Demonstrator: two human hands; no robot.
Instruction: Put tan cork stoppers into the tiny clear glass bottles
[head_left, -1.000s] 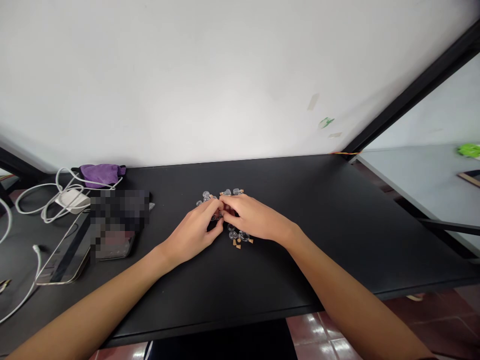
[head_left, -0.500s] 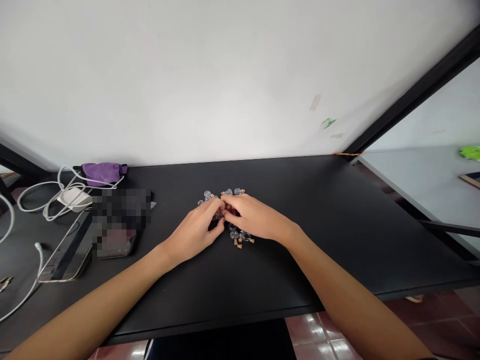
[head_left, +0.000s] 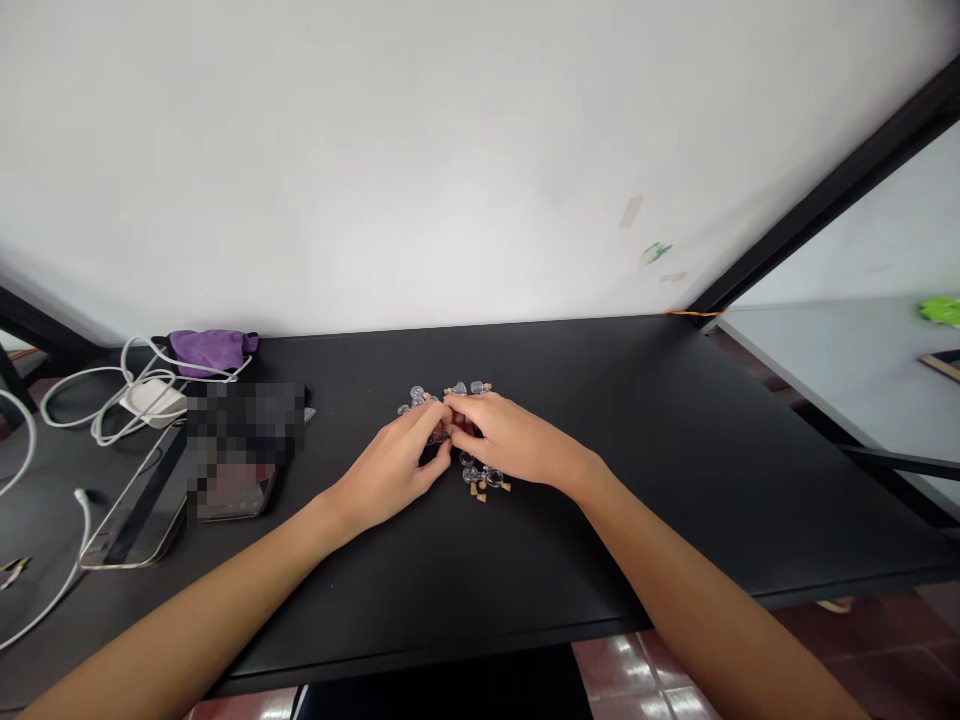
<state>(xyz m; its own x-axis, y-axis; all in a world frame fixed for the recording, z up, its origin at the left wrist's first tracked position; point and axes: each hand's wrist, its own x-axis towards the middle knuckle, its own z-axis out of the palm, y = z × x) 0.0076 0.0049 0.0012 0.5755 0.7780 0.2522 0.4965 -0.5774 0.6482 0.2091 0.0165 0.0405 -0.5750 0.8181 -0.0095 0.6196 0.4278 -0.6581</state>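
My left hand (head_left: 394, 465) and my right hand (head_left: 510, 438) meet at the fingertips in the middle of a black table top (head_left: 600, 420). Between them is a tiny glass bottle (head_left: 438, 435), mostly hidden by my fingers. More clear bottles (head_left: 416, 397) lie loose just beyond my fingertips. Another small group (head_left: 480, 476) rests just below my right hand, with pale cork stoppers (head_left: 480, 492) beside it.
Left of my hands are a pixelated object (head_left: 244, 440), a glass-topped device (head_left: 135, 510), a white charger (head_left: 154, 402) with tangled white cables (head_left: 75, 385), and a purple pouch (head_left: 212, 351). A white wall (head_left: 450, 170) backs the table. A grey surface (head_left: 847, 375) lies right.
My hands stay together over the bottles with no clear change in their grip. The whole scene sits slightly lower and further right in the view.
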